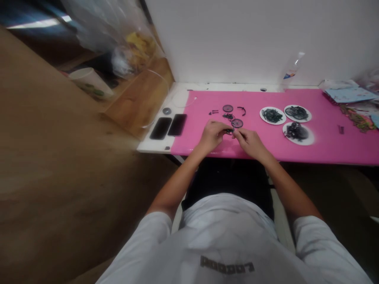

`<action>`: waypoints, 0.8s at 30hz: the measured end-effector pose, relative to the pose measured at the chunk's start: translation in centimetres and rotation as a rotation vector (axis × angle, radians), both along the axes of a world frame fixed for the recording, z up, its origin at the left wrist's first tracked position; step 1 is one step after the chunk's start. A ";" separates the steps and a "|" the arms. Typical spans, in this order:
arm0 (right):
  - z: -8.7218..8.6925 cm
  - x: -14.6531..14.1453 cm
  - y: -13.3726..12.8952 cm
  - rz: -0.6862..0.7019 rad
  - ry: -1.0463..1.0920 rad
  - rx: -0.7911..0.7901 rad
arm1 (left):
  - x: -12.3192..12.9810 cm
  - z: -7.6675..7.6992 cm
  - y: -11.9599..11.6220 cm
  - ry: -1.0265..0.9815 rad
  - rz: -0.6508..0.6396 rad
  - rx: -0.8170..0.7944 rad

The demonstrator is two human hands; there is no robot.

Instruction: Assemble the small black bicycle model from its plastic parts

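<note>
My left hand point(213, 134) is closed on a small black part point(229, 131), held just above the pink mat point(204, 103). Close against it, my right hand point(248, 141) pinches at the same spot; what its fingertips grip is too small to make out. Just beyond the fingers lie a dark spoked wheel point(237, 123), a second round wheel point(227, 108) and a tangle of black pieces point(228, 116). A curved black piece point(243, 111) rests to their right, with a few tiny black pieces point(213, 112) to their left.
Right of my hands, three white plates point(284, 122) hold black parts. Two dark phones point(177, 125) lie at the left table edge. A clear bottle point(291, 71) stands by the white wall, and papers and bags point(351, 94) are piled at far right.
</note>
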State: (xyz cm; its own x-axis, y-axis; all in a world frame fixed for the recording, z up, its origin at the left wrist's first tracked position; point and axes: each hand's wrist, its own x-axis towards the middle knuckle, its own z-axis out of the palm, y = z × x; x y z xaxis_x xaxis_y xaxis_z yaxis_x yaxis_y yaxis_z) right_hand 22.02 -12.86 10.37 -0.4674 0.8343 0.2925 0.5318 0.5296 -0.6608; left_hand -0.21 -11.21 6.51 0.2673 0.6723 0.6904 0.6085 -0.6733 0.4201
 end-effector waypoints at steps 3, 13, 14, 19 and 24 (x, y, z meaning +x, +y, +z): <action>-0.4 -0.2 -0.1 -0.031 -0.115 0.096 | -0.1 0.2 0.0 -0.010 -0.004 -0.006; -1.2 0.2 0.5 0.021 -0.137 0.024 | 0.0 -0.8 0.4 -0.042 0.006 -0.015; -1.2 0.3 0.6 0.036 -0.093 -0.003 | 0.0 -0.9 0.4 -0.047 0.003 -0.012; -1.0 0.4 0.9 0.103 0.105 -0.140 | 0.2 -1.4 0.4 -0.061 0.002 0.004; -0.9 0.6 1.0 0.143 0.236 -0.351 | 0.4 -1.3 0.3 -0.046 -0.001 0.021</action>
